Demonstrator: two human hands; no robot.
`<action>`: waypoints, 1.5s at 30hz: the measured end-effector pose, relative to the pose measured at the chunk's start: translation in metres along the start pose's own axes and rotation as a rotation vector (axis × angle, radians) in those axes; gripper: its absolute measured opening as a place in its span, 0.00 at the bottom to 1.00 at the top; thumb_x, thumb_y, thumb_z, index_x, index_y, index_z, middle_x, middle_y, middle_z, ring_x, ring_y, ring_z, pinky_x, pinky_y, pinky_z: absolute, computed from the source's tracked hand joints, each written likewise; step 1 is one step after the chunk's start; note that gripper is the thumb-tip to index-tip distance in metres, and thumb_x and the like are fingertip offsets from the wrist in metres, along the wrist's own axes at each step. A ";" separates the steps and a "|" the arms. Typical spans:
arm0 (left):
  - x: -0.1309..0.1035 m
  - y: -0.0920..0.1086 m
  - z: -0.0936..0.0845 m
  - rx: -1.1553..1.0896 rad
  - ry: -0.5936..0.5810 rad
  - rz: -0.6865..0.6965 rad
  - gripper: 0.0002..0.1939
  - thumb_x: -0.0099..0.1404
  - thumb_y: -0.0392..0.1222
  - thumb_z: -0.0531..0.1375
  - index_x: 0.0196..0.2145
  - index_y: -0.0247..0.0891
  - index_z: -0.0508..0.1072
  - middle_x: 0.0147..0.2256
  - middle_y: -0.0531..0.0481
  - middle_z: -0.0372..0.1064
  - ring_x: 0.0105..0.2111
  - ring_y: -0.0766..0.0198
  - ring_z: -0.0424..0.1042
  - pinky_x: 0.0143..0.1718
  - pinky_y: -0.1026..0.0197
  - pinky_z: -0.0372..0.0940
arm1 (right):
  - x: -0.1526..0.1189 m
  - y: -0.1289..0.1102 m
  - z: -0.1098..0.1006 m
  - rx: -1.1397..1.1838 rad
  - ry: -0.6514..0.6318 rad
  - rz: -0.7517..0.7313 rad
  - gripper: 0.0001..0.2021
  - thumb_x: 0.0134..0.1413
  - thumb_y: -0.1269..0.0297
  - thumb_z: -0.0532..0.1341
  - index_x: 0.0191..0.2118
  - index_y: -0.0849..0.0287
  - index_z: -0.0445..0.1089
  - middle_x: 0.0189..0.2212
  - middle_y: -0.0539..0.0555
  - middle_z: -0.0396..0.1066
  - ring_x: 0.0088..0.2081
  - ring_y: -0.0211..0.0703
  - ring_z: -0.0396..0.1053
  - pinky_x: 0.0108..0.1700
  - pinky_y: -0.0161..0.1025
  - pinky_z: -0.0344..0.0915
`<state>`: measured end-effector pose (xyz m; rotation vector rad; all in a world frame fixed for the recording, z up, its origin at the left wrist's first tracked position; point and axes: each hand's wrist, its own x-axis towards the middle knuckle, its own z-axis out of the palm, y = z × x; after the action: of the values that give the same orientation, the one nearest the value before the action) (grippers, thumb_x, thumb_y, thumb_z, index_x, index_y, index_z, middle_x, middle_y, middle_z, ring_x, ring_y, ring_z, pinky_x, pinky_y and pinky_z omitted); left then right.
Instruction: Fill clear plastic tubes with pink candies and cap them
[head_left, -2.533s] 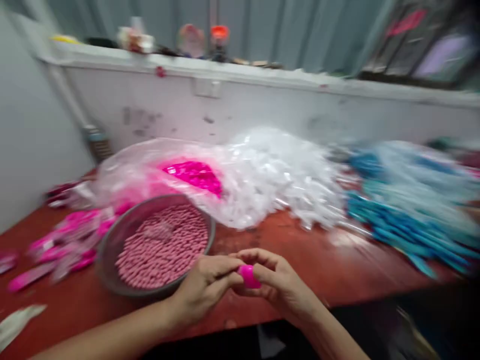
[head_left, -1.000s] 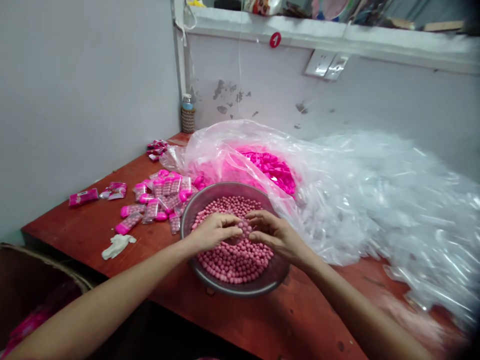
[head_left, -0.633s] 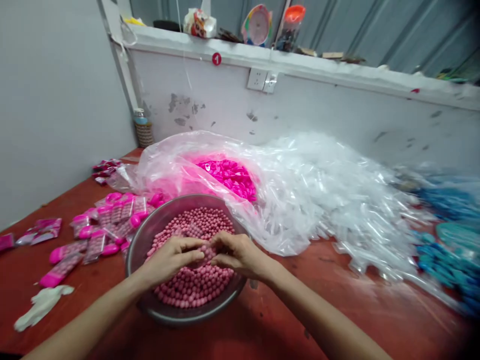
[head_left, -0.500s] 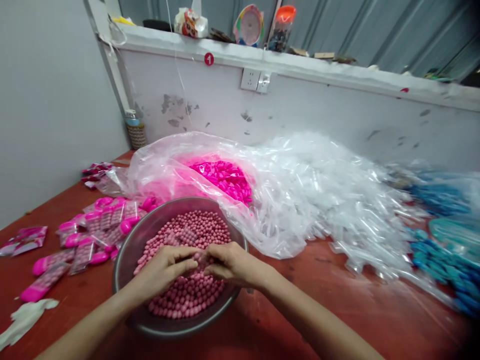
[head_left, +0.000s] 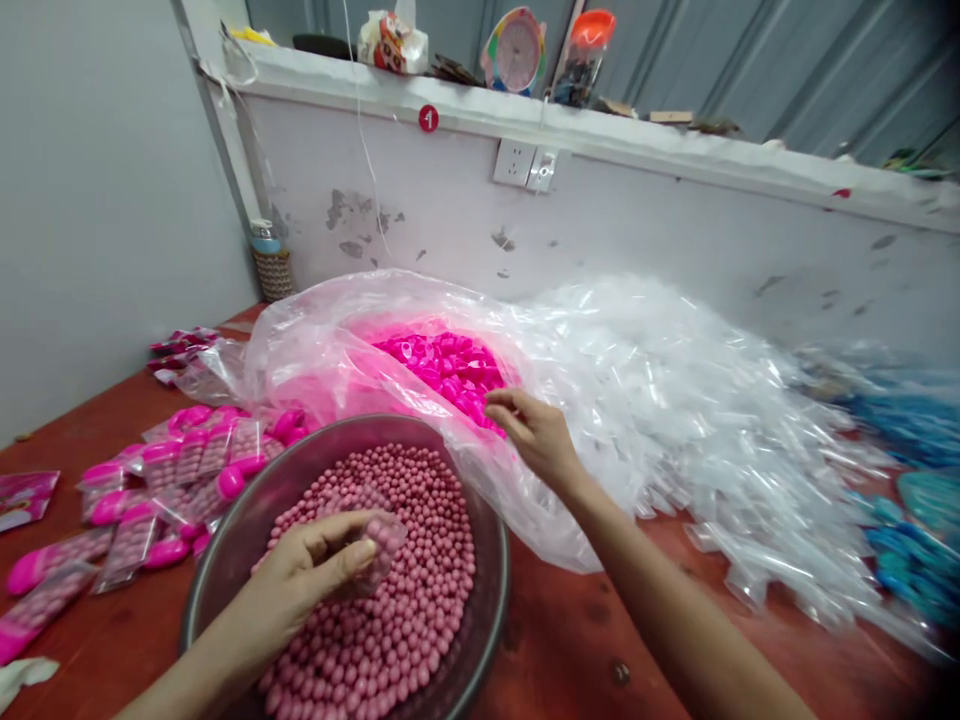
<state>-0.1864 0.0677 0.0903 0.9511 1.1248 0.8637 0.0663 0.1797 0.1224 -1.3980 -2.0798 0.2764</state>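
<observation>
My left hand point(head_left: 300, 570) is closed around a clear plastic container point(head_left: 384, 540) with pink beads inside, held just above a dark metal bowl point(head_left: 196, 600). Loose pink beads point(head_left: 420, 560) lie across the bowl. My right hand point(head_left: 536, 435) reaches over the edge of a clear plastic bag point(head_left: 300, 330), beside the bright pink caps point(head_left: 450, 370) in it. Its fingers are slightly bent and a little apart, with nothing visible between them.
Filled bead containers with pink caps point(head_left: 161, 470) lie left of the bowl. A big heap of clear plastic containers point(head_left: 675, 400) spreads to the right. Blue pieces point(head_left: 911, 570) are at the far right. A shelf point(head_left: 465, 98) runs along the wall.
My hands were together over the bowl and are now apart. The right hand has moved up and right to the pink caps; the left keeps the container over the beads.
</observation>
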 end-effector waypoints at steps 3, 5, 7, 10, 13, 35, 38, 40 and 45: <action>-0.002 0.002 0.001 -0.089 0.011 -0.033 0.18 0.52 0.45 0.64 0.42 0.43 0.74 0.34 0.51 0.73 0.33 0.63 0.69 0.34 0.64 0.67 | 0.057 0.033 0.018 -0.288 -0.112 0.092 0.12 0.57 0.65 0.51 0.42 0.59 0.69 0.39 0.56 0.72 0.40 0.44 0.68 0.42 0.37 0.62; -0.002 0.002 0.001 -0.141 0.049 -0.045 0.17 0.52 0.47 0.64 0.41 0.42 0.75 0.37 0.49 0.73 0.36 0.60 0.70 0.35 0.61 0.68 | 0.085 0.046 0.036 -0.356 -0.160 0.107 0.12 0.55 0.67 0.52 0.40 0.61 0.70 0.39 0.59 0.72 0.41 0.48 0.68 0.41 0.40 0.61; -0.003 0.002 0.001 -0.183 0.073 -0.037 0.16 0.52 0.48 0.63 0.39 0.42 0.75 0.39 0.47 0.73 0.38 0.58 0.70 0.35 0.61 0.68 | 0.103 0.052 0.053 -0.420 -0.199 0.122 0.12 0.54 0.67 0.52 0.40 0.64 0.70 0.39 0.63 0.71 0.41 0.51 0.68 0.41 0.42 0.61; -0.003 0.004 0.001 -0.256 0.005 -0.002 0.14 0.57 0.48 0.59 0.39 0.40 0.75 0.41 0.46 0.72 0.39 0.59 0.69 0.36 0.61 0.67 | 0.116 0.052 0.069 -0.489 -0.256 0.125 0.11 0.53 0.69 0.54 0.38 0.67 0.71 0.38 0.66 0.71 0.42 0.51 0.68 0.41 0.41 0.61; -0.004 0.007 0.000 -0.357 -0.054 0.041 0.15 0.60 0.47 0.56 0.41 0.38 0.74 0.41 0.44 0.72 0.39 0.60 0.69 0.39 0.59 0.66 | 0.119 0.047 0.068 -0.519 -0.292 0.101 0.11 0.54 0.70 0.53 0.34 0.69 0.71 0.37 0.66 0.71 0.41 0.47 0.69 0.42 0.37 0.60; -0.019 0.000 0.006 0.389 0.064 0.584 0.11 0.60 0.38 0.56 0.38 0.36 0.75 0.34 0.49 0.73 0.35 0.62 0.70 0.37 0.64 0.62 | -0.068 -0.091 0.039 0.225 -0.191 -0.493 0.12 0.58 0.70 0.50 0.48 0.56 0.61 0.35 0.56 0.64 0.37 0.42 0.65 0.38 0.39 0.65; -0.022 -0.002 0.006 0.486 0.120 0.645 0.10 0.60 0.37 0.56 0.36 0.36 0.76 0.32 0.49 0.74 0.33 0.63 0.71 0.35 0.65 0.62 | -0.079 -0.089 0.041 0.149 -0.169 -0.531 0.16 0.58 0.71 0.50 0.52 0.56 0.58 0.35 0.57 0.64 0.36 0.42 0.64 0.37 0.40 0.66; -0.023 -0.004 0.006 0.553 0.125 0.659 0.09 0.60 0.37 0.56 0.33 0.35 0.76 0.30 0.49 0.74 0.30 0.64 0.71 0.33 0.66 0.61 | -0.088 -0.087 0.044 0.071 -0.154 -0.569 0.18 0.58 0.72 0.49 0.54 0.57 0.55 0.34 0.57 0.64 0.35 0.43 0.64 0.37 0.40 0.66; -0.022 -0.006 0.007 0.590 0.083 0.652 0.08 0.59 0.37 0.57 0.30 0.36 0.77 0.29 0.49 0.75 0.29 0.64 0.71 0.34 0.65 0.61 | -0.094 -0.084 0.049 0.016 -0.148 -0.572 0.20 0.57 0.73 0.50 0.56 0.59 0.54 0.33 0.59 0.65 0.35 0.45 0.65 0.36 0.42 0.66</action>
<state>-0.1842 0.0443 0.0930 1.8497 1.1793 1.1151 -0.0029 0.0678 0.0894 -0.7378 -2.4860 0.1578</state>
